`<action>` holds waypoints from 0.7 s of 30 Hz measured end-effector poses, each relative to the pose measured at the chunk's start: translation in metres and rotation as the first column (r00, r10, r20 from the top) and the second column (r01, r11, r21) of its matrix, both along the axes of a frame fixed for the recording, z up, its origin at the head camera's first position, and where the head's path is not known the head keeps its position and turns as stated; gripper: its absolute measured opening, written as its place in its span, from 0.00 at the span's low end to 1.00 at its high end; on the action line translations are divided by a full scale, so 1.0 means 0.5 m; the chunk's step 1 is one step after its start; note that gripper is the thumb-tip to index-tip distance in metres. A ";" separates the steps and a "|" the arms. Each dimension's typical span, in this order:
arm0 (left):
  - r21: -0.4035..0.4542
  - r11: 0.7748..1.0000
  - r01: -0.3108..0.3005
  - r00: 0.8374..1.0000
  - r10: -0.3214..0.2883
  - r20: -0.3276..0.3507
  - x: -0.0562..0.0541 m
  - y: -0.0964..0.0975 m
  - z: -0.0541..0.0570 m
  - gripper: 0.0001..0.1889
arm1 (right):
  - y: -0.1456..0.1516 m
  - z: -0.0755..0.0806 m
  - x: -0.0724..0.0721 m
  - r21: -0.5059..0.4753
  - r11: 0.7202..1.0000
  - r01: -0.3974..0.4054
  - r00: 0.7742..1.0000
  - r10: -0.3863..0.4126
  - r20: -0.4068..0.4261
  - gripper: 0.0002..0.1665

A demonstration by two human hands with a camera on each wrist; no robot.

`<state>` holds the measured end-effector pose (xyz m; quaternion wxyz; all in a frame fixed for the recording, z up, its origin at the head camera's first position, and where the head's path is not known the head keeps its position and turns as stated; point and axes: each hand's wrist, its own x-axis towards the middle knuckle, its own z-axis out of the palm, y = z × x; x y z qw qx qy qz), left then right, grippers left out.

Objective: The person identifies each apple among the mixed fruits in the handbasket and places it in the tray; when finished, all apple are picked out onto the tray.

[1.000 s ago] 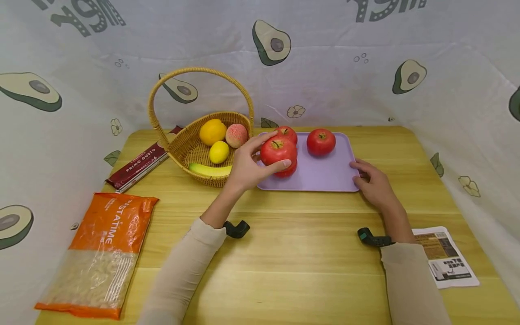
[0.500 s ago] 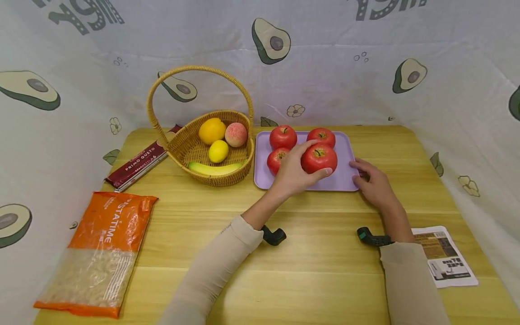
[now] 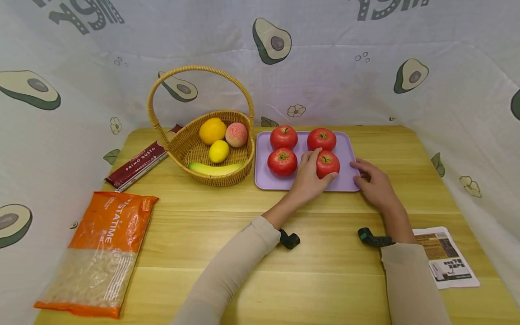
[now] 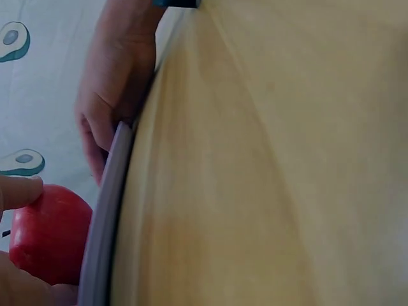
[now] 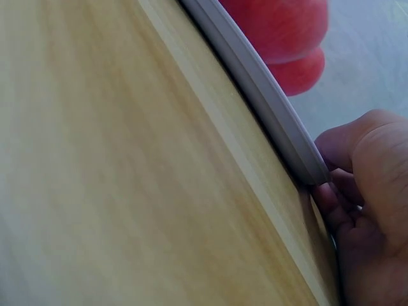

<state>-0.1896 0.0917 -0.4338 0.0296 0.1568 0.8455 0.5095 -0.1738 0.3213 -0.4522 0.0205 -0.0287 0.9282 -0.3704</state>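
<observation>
My left hand (image 3: 310, 178) holds a red apple (image 3: 328, 164) at the front right of a lilac tray (image 3: 300, 184). In the left wrist view its fingertips lie on either side of that apple (image 4: 54, 236), low beside the tray's rim. Three more red apples stand on the tray: one front left (image 3: 282, 162), one back left (image 3: 284, 137) and one back right (image 3: 322, 139). With thumb and fingers my right hand (image 3: 374, 183) grips the tray's right edge. The right wrist view shows those fingers at the tray's corner (image 5: 309, 169).
Left of the tray stands a wicker basket (image 3: 221, 181) with a tall handle, holding a banana (image 3: 215, 169), a peach (image 3: 236, 134) and two yellow fruits. A spaghetti pack (image 3: 140, 166) and a pasta bag (image 3: 101, 253) lie left. A white packet (image 3: 447, 257) lies right.
My left hand has carried the apple rightward from over the tray's left side and lowered it to the front right. The right hand has stayed on the tray's edge.
</observation>
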 end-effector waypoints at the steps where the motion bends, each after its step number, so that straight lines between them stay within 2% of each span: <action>1: -0.005 1.000 -0.002 1.000 0.002 -0.001 -0.002 0.001 -0.004 0.42 | 0.001 0.000 0.000 0.001 1.000 0.000 1.000 0.000 -0.002 0.29; 5: -0.029 0.999 -0.017 1.000 0.017 0.005 -0.005 0.005 -0.012 0.42 | 0.003 -0.001 0.000 0.000 1.000 0.001 1.000 -0.001 -0.006 0.29; 11: -0.092 0.995 -0.023 1.000 0.023 -0.001 -0.002 0.002 -0.010 0.44 | 0.002 -0.006 0.002 -0.011 1.000 0.002 1.000 -0.003 -0.011 0.29; 17: -0.103 0.994 0.035 0.999 -0.037 -0.019 0.003 -0.013 0.003 0.52 | 0.002 -0.004 0.002 0.005 1.000 -0.004 1.000 0.005 -0.015 0.29; 21: -0.090 0.994 0.059 0.996 -0.065 -0.063 0.003 -0.031 0.013 0.49 | 0.008 -0.004 -0.002 -0.018 1.000 -0.009 0.999 0.008 -0.042 0.28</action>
